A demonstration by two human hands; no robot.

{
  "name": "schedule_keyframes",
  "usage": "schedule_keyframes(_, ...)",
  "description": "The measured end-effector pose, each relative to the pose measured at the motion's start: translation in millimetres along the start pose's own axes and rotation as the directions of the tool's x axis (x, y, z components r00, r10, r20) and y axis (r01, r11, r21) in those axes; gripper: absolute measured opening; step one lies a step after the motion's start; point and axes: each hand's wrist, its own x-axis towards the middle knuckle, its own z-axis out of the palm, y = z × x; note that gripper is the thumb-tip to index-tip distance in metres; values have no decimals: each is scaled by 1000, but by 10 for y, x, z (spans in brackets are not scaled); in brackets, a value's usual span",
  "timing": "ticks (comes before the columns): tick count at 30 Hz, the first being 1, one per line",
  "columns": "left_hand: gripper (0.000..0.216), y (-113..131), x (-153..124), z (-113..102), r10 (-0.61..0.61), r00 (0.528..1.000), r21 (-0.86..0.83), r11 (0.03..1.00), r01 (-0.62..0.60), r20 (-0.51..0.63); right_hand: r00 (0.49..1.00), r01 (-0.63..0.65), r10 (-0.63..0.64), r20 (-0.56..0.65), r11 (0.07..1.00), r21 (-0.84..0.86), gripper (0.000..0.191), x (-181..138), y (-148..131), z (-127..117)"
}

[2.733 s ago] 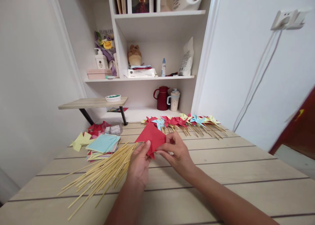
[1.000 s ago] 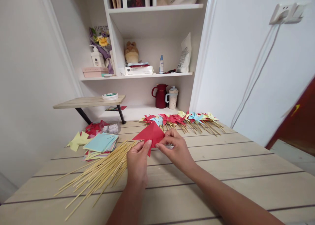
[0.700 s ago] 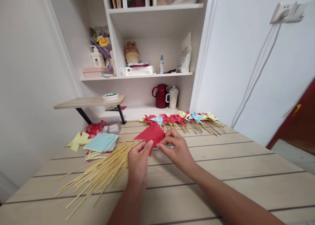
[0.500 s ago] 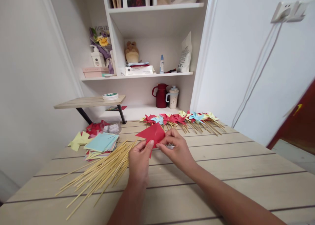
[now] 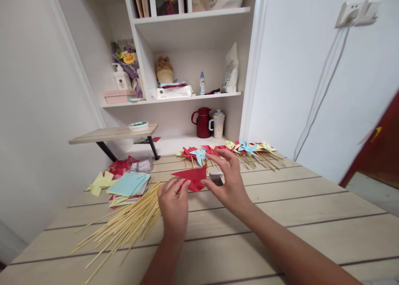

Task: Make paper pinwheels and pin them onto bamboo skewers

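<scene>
A piece of red paper (image 5: 195, 178) with pointed corners is pinched at its left side between the thumb and fingers of my left hand (image 5: 174, 208), above the table. My right hand (image 5: 229, 179) is at the paper's right edge, fingers spread apart and thumb tip close to the paper; whether the thumb touches it I cannot tell. Behind that hand, a small open box (image 5: 216, 178) stands partly hidden. Thin wooden sticks (image 5: 131, 222) lie in a loose pile to the left of my left hand.
Finished paper pinwheels (image 5: 246, 148) on sticks lie in a row along the back. At left are a stack of coloured paper squares (image 5: 129, 183), a yellow paper pinwheel shape (image 5: 101, 183) and a clear container (image 5: 141, 165). A small raised shelf (image 5: 114, 133) stands behind them.
My right hand has let go of the red paper and its fingers have spread and lifted. The paper has tilted flatter, and my left hand has moved slightly left and down with it.
</scene>
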Motion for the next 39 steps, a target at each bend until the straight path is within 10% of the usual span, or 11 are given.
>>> schedule_keyframes(7,18,-9,-36,7,508,850,321,789,-524,138,980,148,-127,150,980,-135,40,-12,-4,24)
schedule_keyframes(21,16,84,-58,22,536,830,336,761,-555,157,974,58,-62,220,998,26,14,-38,81,99)
schedule_keyframes(24,14,82,-66,34,448,891,286,847,-448,71,971,-104,69,231,984,145,10,-28,42,105)
schedule_keyframes(28,74,43,-23,33,31,996,-32,999,-34,-85,841,-529,398,366,746,405,8,5,-24,86)
schedule_keyframes(32,67,-18,34,31,-415,900,-421,798,431,134,648,-751,558,519,354,557,18,33,-49,64)
schedule_keyframes(39,43,94,5,59,-393,766,-553,534,640,508,611,-767,566,554,251,591,25,14,-46,90)
